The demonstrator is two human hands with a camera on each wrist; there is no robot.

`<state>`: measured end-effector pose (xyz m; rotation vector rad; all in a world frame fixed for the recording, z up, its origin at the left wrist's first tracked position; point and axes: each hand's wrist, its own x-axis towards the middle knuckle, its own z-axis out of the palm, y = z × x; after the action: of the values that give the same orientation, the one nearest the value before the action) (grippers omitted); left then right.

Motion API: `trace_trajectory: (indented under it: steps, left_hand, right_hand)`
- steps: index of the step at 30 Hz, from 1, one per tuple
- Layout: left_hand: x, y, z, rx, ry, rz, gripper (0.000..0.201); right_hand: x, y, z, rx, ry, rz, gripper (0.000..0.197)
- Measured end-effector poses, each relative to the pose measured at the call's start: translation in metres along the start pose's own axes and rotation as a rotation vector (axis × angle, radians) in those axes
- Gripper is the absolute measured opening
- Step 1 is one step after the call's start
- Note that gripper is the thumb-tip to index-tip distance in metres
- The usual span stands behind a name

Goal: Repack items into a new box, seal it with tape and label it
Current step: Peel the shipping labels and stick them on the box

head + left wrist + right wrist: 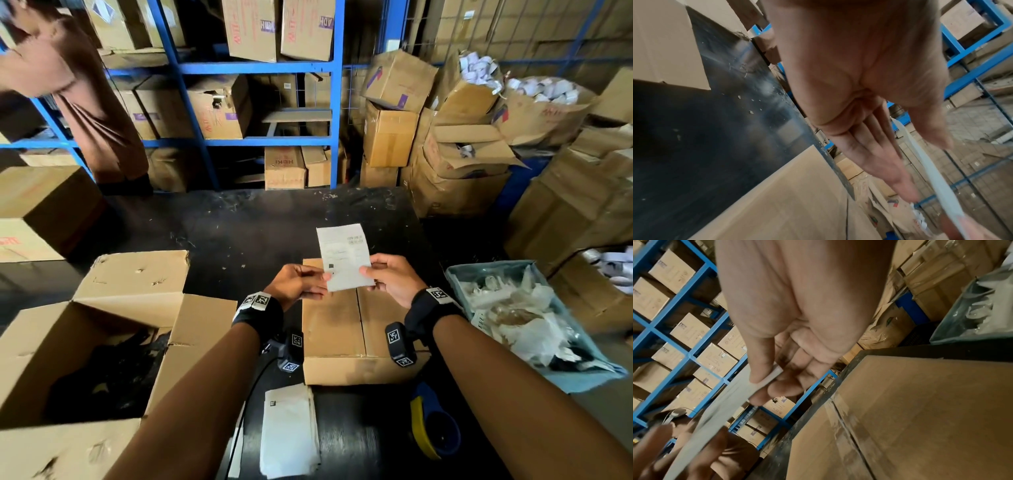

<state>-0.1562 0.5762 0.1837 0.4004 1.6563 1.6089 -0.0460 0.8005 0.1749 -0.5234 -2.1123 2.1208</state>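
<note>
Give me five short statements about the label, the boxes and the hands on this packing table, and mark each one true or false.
1. Both hands, the left hand and the right hand, hold the white printed paper label. True.
2. The label is already stuck flat on the closed brown cardboard box. False: it is held up above that box.
3. The closed box's top seam is taped. True.
4. The big open cardboard box on the left holds white packets. False: its contents look dark.
5. The blue and yellow tape dispenser is in the right hand. False: it lies on the black table.
</note>
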Motion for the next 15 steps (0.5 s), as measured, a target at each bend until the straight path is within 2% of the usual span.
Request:
trace_trajectory:
  steps: [2, 5, 15]
  left_hand:
    - [-0.006, -0.004, 0.001, 0.041, -0.067, -0.002, 0.035]
    - [-0.010, -0.009, 0.000, 0.043, -0.083, 0.012, 0.032]
    - [-0.014, -0.018, 0.001, -0.027, 0.014, 0.126, 0.023]
  right_hand:
    - [0.001, 0.001, 0.002, 0.030, 0.037, -0.008, 0.018]
    - [0.002, 0.004, 0.004, 0.047, 0.058, -0.006, 0.020]
    - [-0.001, 0.013, 0.011, 0.027, 0.067, -0.003, 0.026]
